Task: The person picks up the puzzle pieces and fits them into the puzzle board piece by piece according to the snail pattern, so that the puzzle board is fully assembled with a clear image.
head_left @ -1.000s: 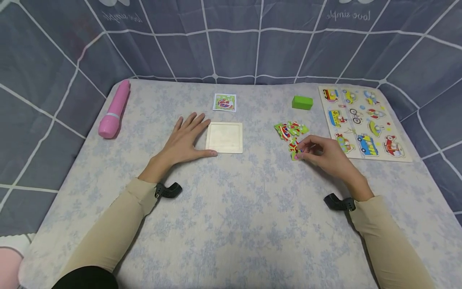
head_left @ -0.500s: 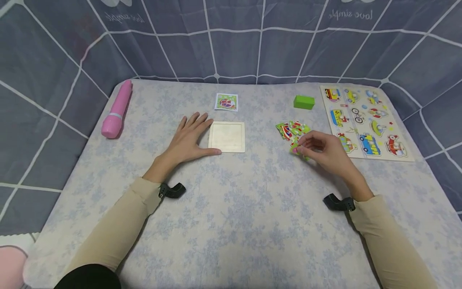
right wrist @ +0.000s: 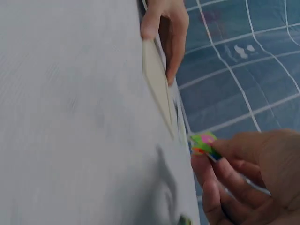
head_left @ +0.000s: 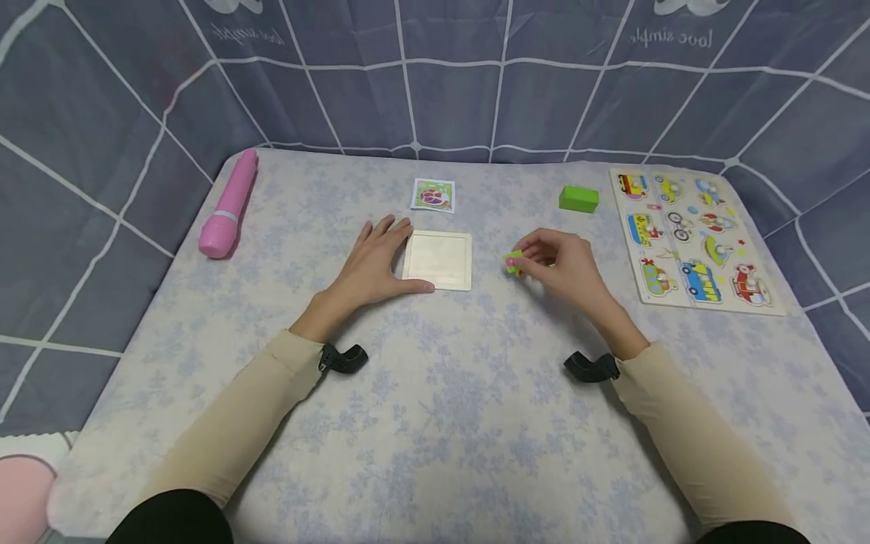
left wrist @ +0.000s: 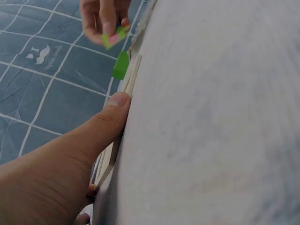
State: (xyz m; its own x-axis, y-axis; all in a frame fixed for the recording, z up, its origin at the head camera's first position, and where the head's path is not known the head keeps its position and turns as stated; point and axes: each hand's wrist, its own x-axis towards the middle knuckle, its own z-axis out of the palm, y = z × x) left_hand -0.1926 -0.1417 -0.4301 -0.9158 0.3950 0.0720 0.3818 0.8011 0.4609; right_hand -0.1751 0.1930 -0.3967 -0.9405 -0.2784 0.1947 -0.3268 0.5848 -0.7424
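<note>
Left hand [head_left: 372, 267]: fingers spread wide, thumb touching near edge of wooden puzzle tray [head_left: 438, 260]. Tray flat, roughly square, no clear long axis. Green jigsaw piece [head_left: 512, 261]: right of tray, raised, exposed end pointing left; long axis finger-hidden. Right hand [head_left: 563, 264]: pinching piece, thumb against fingers.

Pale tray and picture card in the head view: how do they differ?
The pale tray is plain, while the picture card carries a colourful, mostly green print with a white border. The tray looks larger than the card. The left hand touches the tray; no hand touches the card. Both are four-sided and lie flat on the table.
</note>
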